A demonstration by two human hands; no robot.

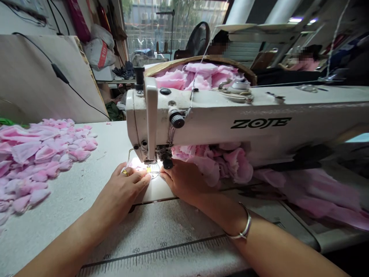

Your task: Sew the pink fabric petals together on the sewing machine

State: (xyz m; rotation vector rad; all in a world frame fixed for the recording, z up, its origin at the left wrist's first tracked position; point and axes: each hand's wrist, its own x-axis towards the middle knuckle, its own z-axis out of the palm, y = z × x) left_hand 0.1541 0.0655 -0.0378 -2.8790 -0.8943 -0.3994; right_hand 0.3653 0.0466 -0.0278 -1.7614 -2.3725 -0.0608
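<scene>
Under the lit needle area of a white sewing machine, my two hands meet from either side. My left hand, with a ring on one finger, has its thumb and fingers pressed together left of the presser foot. A pale pink fabric piece shows just beyond those fingertips. My right hand is closed at the right of the needle, its fingertips pinched on the bed. Thin thread-like lines run between the hands; what the right fingers grip is hidden. Gathered pink fabric lies behind the right hand, beneath the machine arm.
A heap of pink fabric petals covers the table's left side. More pink pieces fill a round basket behind the machine. Blurred pink fabric trails off at right. A printed ruler runs along the front. Two people sit farther back.
</scene>
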